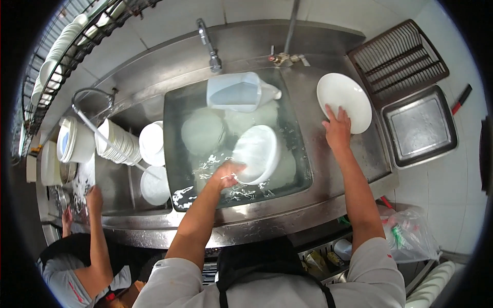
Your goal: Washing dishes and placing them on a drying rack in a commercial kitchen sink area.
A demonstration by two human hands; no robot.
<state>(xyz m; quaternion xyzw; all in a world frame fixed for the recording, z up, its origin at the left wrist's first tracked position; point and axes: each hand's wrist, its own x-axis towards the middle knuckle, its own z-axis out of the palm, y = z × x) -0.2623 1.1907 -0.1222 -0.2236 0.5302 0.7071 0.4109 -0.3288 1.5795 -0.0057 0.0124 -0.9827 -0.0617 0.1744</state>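
In the water-filled sink basin (174,169), my left hand (227,173) grips the near left rim of a white bowl (259,154), which is tilted and partly in the water. Its fingers are partly hidden at the rim. To the right, on the steel counter, lies a white oval plate (346,95). My right hand (338,127) rests on that plate's near edge, its fingers stretched out and apart. Under the water sit several blurred white dishes (204,131). A translucent plastic jug (236,92) lies on its side along the basin's far edge.
Left of the basin are plate stacks (118,141) and a white bucket (77,138). A co-worker's hand (93,200) is at the far left. A faucet (208,46) stands behind; a brown rack (398,61), metal tray (421,126) and knife (462,98) are at right.
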